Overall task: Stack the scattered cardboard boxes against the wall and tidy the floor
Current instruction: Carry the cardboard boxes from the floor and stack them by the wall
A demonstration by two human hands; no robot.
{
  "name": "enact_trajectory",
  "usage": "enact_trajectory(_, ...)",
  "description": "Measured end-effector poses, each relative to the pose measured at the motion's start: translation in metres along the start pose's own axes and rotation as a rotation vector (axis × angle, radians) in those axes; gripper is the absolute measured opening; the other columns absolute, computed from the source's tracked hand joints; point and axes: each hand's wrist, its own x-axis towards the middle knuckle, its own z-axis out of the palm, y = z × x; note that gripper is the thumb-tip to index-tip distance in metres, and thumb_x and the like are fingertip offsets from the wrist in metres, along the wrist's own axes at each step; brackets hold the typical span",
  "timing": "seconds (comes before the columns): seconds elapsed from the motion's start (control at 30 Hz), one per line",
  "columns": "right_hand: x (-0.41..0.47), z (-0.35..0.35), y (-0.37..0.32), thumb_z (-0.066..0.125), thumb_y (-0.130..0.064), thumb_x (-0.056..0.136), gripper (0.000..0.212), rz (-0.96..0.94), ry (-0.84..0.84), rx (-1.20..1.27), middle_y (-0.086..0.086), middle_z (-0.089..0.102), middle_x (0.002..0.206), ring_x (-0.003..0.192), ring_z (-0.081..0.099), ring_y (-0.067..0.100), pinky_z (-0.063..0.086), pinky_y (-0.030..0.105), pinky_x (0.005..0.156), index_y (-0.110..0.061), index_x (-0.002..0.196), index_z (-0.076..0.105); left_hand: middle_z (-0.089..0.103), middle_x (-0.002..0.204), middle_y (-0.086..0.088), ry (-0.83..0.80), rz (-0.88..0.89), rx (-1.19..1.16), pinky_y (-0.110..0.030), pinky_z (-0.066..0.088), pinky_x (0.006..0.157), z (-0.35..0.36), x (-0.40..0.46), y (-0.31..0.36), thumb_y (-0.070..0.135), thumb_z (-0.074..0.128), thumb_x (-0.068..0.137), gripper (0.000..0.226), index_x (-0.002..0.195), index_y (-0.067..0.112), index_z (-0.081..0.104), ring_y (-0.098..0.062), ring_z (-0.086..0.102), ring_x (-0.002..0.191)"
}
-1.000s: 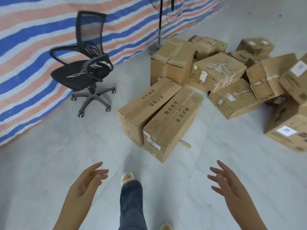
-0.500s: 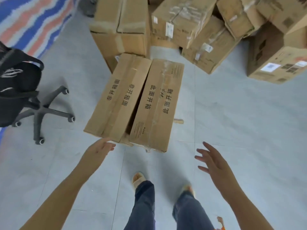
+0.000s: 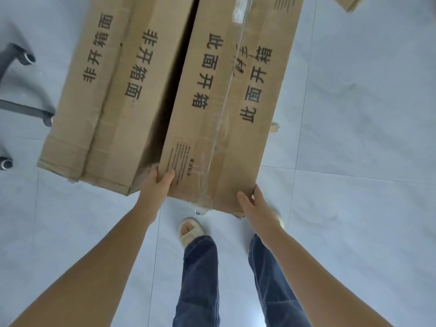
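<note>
Both hands hold the near end of the long taped box (image 3: 226, 109), my left hand (image 3: 157, 185) pinching its left corner and my right hand (image 3: 256, 206) gripping its right corner, while the other long box (image 3: 111, 95) lies beside it on the gray floor (image 3: 354, 208).

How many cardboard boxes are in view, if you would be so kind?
3: left long box on the floor, right long box gripped by both hands, box corner at the top edge. Others may lie out of frame.
</note>
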Motion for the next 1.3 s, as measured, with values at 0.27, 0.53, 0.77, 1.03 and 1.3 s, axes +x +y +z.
enact_trajectory(0.27,-0.003,-0.06,0.009,0.046,-0.026,0.099,0.033,0.027,0.18,0.158,-0.009,0.059,0.113,0.104,0.056,0.013,0.046,0.024,0.081,-0.021,0.131,0.043,0.061,0.109,0.008,-0.18,-0.069,-0.085,-0.022,0.046,0.086,0.054,-0.039,-0.005,0.021,0.05,0.097,0.022,0.12,0.022,0.047,-0.01,0.059,0.103)
enact_trajectory(0.53,0.008,-0.092,0.023,0.062,-0.047,0.081,0.057,-0.01,0.074,0.325,-0.014,0.063,0.121,0.108,0.062,0.006,0.052,0.024,0.077,-0.035,0.134,0.046,0.065,0.117,0.007,-0.26,-0.022,-0.201,-0.039,0.048,0.1,0.087,-0.036,-0.014,0.057,0.059,0.075,0.047,0.118,0.041,0.051,-0.013,0.06,0.111)
enact_trajectory(0.77,-0.049,-0.104,-0.007,0.05,-0.029,0.096,0.031,-0.103,0.163,0.468,-0.026,0.064,0.107,0.092,0.063,-0.008,0.048,0.029,0.076,-0.036,0.126,0.049,0.062,0.113,0.024,-0.264,0.048,-0.345,-0.018,0.042,0.086,0.069,-0.087,0.013,0.037,0.06,0.09,0.03,0.115,0.051,0.048,0.006,0.056,0.106)
enact_trajectory(1.03,-0.166,-0.122,-0.084,0.049,-0.032,0.097,0.023,-0.248,0.331,0.411,-0.023,0.066,0.071,0.066,0.059,0.0,0.044,0.037,0.071,-0.031,0.116,0.061,0.065,0.105,0.02,-0.103,0.067,-0.578,-0.043,0.045,0.101,0.037,-0.192,0.095,0.032,0.056,0.093,0.017,0.105,0.043,0.056,-0.003,0.059,0.102)
enact_trajectory(1.3,-0.284,-0.123,-0.118,0.049,-0.033,0.097,0.02,-0.397,0.374,0.36,-0.022,0.067,0.07,0.073,0.061,0.01,0.047,0.041,0.075,-0.045,0.091,0.064,0.066,0.097,0.018,-0.137,0.137,-0.59,-0.039,0.05,0.084,-0.011,-0.286,0.129,0.036,0.055,0.093,0.02,0.114,0.038,0.055,-0.006,0.06,0.092)
